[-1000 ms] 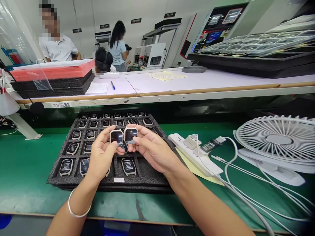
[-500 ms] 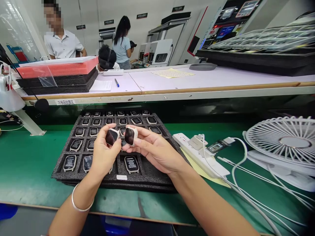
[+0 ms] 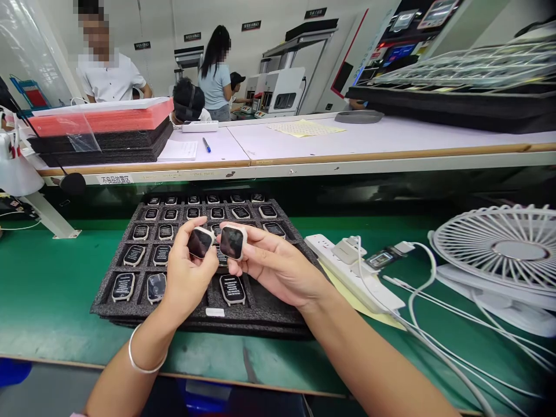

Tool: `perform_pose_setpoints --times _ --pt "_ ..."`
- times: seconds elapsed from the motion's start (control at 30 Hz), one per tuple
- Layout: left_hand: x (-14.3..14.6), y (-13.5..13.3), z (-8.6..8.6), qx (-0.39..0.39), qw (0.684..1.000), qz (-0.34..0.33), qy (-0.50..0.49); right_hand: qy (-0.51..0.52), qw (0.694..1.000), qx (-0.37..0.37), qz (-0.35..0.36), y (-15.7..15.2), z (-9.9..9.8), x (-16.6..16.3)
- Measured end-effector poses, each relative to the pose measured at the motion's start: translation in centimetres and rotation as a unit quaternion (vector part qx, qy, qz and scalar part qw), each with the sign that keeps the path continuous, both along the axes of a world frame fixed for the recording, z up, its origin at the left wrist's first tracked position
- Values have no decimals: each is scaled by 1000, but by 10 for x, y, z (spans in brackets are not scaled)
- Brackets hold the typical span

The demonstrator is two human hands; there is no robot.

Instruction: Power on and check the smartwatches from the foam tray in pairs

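Observation:
My left hand (image 3: 187,277) pinches a beige watch body (image 3: 200,242) with a dark screen, tilted to the left. Beside it, my right hand (image 3: 278,267) grips a second watch body (image 3: 232,241), its screen facing me. Both are held side by side, a little above a black foam tray (image 3: 260,307) on the green bench. Several more watch bodies, such as one (image 3: 231,289) under my hands, lie in the tray's pockets. A silver bangle circles my left wrist.
A white power strip (image 3: 347,272) with plugs and white cables lies right of the tray, and a white fan (image 3: 499,255) lies flat at far right. A raised shelf (image 3: 347,152) holds stacked foam trays (image 3: 99,142), paper and a pen. Other people stand behind it.
My hands have dropped a little closer to the tray, and both watch bodies have been turned slightly in my fingers. The view shifted a bit to the left.

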State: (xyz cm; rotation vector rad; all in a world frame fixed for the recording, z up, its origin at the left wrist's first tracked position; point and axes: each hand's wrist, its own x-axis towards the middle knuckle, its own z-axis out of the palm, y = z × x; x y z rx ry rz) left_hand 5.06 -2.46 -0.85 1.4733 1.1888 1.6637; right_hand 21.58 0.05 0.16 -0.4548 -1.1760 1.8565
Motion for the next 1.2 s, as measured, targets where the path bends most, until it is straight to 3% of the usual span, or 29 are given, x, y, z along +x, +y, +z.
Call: perform_pose_setpoints --times 1.2 --pt "1 -1 0 2 999 -46 -25 33 999 6 24 -1 -1 0"
